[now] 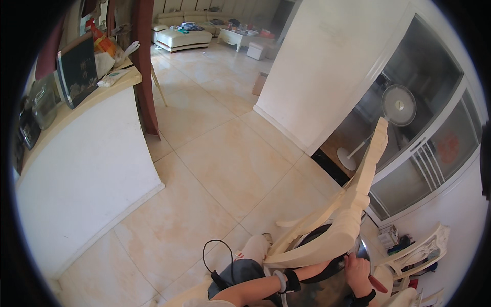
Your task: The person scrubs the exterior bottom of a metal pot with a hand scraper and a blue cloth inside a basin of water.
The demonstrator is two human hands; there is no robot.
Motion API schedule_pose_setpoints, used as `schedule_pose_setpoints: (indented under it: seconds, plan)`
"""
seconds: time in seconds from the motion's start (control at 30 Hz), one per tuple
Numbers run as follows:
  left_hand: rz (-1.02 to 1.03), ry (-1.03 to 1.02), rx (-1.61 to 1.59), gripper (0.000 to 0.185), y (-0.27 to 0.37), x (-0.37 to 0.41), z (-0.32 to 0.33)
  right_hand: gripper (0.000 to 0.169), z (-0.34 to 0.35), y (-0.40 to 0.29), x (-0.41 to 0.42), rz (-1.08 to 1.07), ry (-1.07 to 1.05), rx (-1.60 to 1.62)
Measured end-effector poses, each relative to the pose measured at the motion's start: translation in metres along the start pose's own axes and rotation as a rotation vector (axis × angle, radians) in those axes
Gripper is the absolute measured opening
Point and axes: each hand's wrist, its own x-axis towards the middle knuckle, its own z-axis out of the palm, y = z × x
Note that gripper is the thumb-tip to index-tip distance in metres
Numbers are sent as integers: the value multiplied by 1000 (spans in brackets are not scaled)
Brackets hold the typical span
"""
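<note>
My right hand [357, 273] is curled around a red-handled tool [378, 284]; the tool's working end is hidden. Its knuckles are beside a dark rounded object [320, 273], perhaps a pan, with a shiny metal rim [362, 247] behind it. My left forearm reaches across from the left, and the left hand [325, 264] goes out of sight behind the curved rail of a cream wooden chair [318, 251]. Whether it grips anything cannot be seen. A brownish, stained surface [318, 291] lies under both wrists, which wear dark bands.
The chair's tall back [370, 165] rises close ahead. Another cream chair [410, 257] stands at right by the wall. A white-walled counter [92, 153] is at left. Beyond a sliding door [425, 161] stands a fan [399, 105]. A black cable loop [218, 241] is near my knee.
</note>
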Motion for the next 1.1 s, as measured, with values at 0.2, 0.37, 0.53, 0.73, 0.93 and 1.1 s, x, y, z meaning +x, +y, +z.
schedule_pose_setpoints:
  seconds: [0.2,0.37,0.53,0.73,0.93,1.1]
  plan:
    - [385,-97,1135,49,6,-31,76,25,8,-1,11,-4,23,45]
    - [281,-6,904,39,10,-39,108,24,2,-2,18,47,65,65]
    - [-623,125,-1329,51,20,-24,127,26,-9,-19,20,-65,47,69]
    - [-692,27,-1399,51,-18,17,-21,27,6,-13,13,-9,79,147]
    - [-627,-238,-1283,35,-40,32,-51,30,9,-18,26,26,74,202]
    - [-610,-247,-1303,31,-25,34,-50,30,0,-6,17,50,50,213]
